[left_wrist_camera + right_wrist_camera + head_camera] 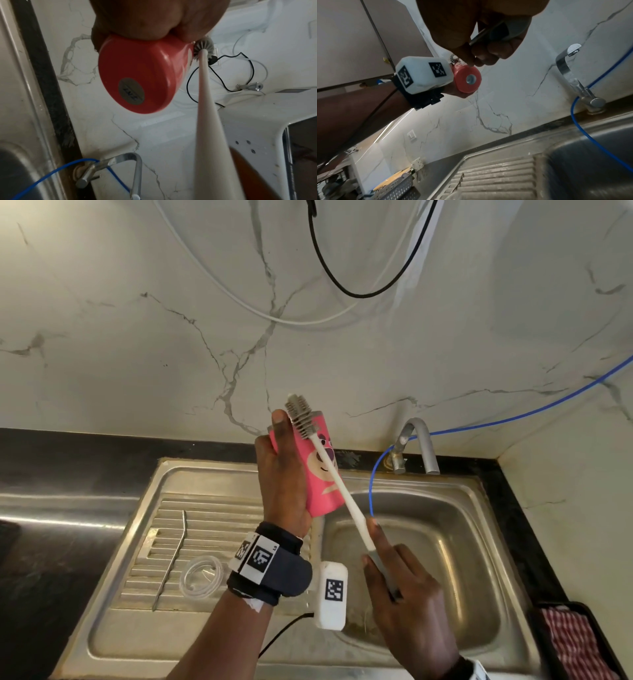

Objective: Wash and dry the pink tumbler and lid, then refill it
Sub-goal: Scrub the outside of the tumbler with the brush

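head view: the left hand (281,474) wraps round the one pink tumbler (322,470), raised over the sink (479,542), likely so drips fall in. the right hand (404,594) grips the single bottle brush (329,463), bristles at the rim. one clear lid (201,577) and one metal straw (173,556) lie on the drainboard.

left wrist view: fingers curl over the tumbler's base (137,81).

right wrist view: fingers close round the brush handle (488,32); one tap (573,77).
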Motion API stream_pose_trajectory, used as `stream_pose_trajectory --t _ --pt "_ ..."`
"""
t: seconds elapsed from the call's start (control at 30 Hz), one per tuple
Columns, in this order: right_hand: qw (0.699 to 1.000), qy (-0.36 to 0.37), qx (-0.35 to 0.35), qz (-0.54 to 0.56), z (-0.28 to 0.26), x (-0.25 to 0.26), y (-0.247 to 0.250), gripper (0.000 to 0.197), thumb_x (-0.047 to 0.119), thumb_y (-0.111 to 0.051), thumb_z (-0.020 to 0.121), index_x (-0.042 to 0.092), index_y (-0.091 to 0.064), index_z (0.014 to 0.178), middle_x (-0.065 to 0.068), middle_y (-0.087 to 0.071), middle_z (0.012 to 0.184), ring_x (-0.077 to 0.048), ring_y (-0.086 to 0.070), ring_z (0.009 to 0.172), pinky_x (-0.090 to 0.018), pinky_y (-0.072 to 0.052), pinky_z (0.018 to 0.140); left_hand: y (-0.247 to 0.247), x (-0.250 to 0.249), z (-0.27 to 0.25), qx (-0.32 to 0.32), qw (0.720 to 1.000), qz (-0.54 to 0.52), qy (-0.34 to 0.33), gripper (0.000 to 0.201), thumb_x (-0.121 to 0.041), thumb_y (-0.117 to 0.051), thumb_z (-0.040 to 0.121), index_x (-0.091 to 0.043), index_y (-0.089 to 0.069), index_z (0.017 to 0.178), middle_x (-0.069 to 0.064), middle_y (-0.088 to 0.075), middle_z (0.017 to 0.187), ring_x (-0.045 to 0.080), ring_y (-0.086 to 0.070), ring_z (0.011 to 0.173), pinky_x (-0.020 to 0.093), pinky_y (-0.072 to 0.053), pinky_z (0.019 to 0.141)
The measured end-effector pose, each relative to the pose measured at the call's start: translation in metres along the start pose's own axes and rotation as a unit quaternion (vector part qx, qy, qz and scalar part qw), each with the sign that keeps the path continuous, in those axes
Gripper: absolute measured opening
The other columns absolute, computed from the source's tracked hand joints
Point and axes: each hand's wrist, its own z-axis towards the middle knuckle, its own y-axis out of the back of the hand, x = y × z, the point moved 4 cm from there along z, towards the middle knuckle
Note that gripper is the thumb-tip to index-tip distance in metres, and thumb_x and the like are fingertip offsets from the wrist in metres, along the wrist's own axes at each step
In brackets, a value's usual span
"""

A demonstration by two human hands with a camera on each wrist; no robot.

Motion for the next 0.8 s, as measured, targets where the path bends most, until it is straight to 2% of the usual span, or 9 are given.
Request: stream_pose_trajectory --t 0.1,0.2,0.3,0.37,0.47,0.53,0.63,0.73,0.8 --pt "1.0 -0.007 0.014 0.026 -0.022 -0.001 0.004 0.063 0.027 -0.066 0.094 0.043 -0.047 0.151 0.012 -0.064 0.097 -0.006 -0.056 0.059 -0.012 -0.049 0.06 0.009 -0.011 0.01 -0.024 0.999 -0.015 -0.021 0.082 -0.084 -0.045 0.094 -0.013 -0.054 0.134 0.022 -0.073 0.114 0.035 -0.08 0.091 0.046 -0.068 0.076" --pt "1.0 -0.01 0.01 0.021 -0.025 0.0 0.007 0.061 0.026 -0.067 0.093 0.043 -0.05 0.149 0.012 -0.062 0.094 -0.005 -0.05 0.057 -0.002 -0.041 0.061 0.014 -0.012 0.009 -0.037 0.998 -0.032 -0.027 0.089 -0.087 -0.046 0.088 -0.013 -0.054 0.136 0.022 -0.074 0.117 0.038 -0.079 0.095 0.054 -0.067 0.082" --pt "1.0 -0.014 0.003 0.004 -0.003 0.0 0.005 0.076 0.019 -0.07 0.09 0.046 -0.041 0.154 0.012 -0.055 0.084 -0.003 -0.047 0.058 -0.017 -0.048 0.054 0.002 -0.002 -0.003 -0.006 1.0 -0.024 -0.013 0.082 -0.08 -0.045 0.097 -0.009 -0.051 0.138 0.02 -0.074 0.106 0.031 -0.079 0.082 0.052 -0.067 0.076" --pt "1.0 -0.014 -0.003 -0.005 0.007 0.0 0.004 0.078 0.019 -0.068 0.092 0.049 -0.035 0.156 0.013 -0.053 0.082 -0.006 -0.05 0.059 -0.027 -0.049 0.051 -0.003 0.002 -0.007 0.008 1.0 -0.023 -0.004 0.081 -0.08 -0.046 0.096 -0.011 -0.052 0.139 0.021 -0.075 0.11 0.032 -0.08 0.084 0.053 -0.067 0.078" --pt "1.0 -0.005 0.007 0.013 -0.003 -0.003 0.006 0.075 0.018 -0.069 0.091 0.045 -0.041 0.155 0.014 -0.053 0.084 -0.002 -0.048 0.06 -0.019 -0.047 0.054 0.002 -0.006 0.002 -0.007 1.0 -0.018 -0.017 0.084 -0.082 -0.043 0.096 -0.01 -0.052 0.139 0.023 -0.074 0.109 0.031 -0.08 0.082 0.05 -0.067 0.076" --pt "0.999 -0.009 0.014 0.032 -0.018 -0.004 0.009 0.074 0.017 -0.073 0.088 0.044 -0.047 0.152 0.013 -0.058 0.088 -0.002 -0.05 0.058 -0.01 -0.045 0.059 0.011 -0.011 0.01 -0.024 0.999 -0.025 -0.013 0.091 -0.089 -0.043 0.089 -0.014 -0.054 0.139 0.025 -0.072 0.117 0.033 -0.08 0.089 0.055 -0.067 0.08" --pt "0.999 -0.013 0.017 0.031 -0.02 -0.003 0.012 0.073 0.018 -0.074 0.087 0.044 -0.049 0.15 0.013 -0.059 0.088 -0.003 -0.051 0.056 -0.003 -0.041 0.06 0.016 -0.011 0.01 -0.036 0.999 -0.033 -0.006 0.095 -0.094 -0.046 0.079 -0.018 -0.056 0.136 0.026 -0.071 0.12 0.04 -0.079 0.097 0.065 -0.063 0.087" --pt "1.0 -0.01 0.011 0.004 0.002 -0.001 0.011 0.075 0.019 -0.07 0.09 0.045 -0.041 0.155 0.016 -0.051 0.082 0.0 -0.045 0.059 -0.007 -0.037 0.057 0.009 -0.003 0.0 -0.016 0.999 -0.033 0.006 0.086 -0.086 -0.047 0.091 -0.013 -0.056 0.136 0.03 -0.069 0.12 0.044 -0.077 0.099 0.067 -0.062 0.089" --pt "1.0 -0.011 0.004 -0.004 0.008 0.0 0.008 0.075 0.019 -0.069 0.091 0.044 -0.04 0.155 0.014 -0.051 0.08 -0.001 -0.046 0.061 -0.011 -0.038 0.057 0.007 -0.002 0.0 -0.014 0.999 -0.034 0.008 0.087 -0.085 -0.046 0.092 -0.011 -0.055 0.137 0.029 -0.071 0.119 0.043 -0.078 0.097 0.064 -0.062 0.089"
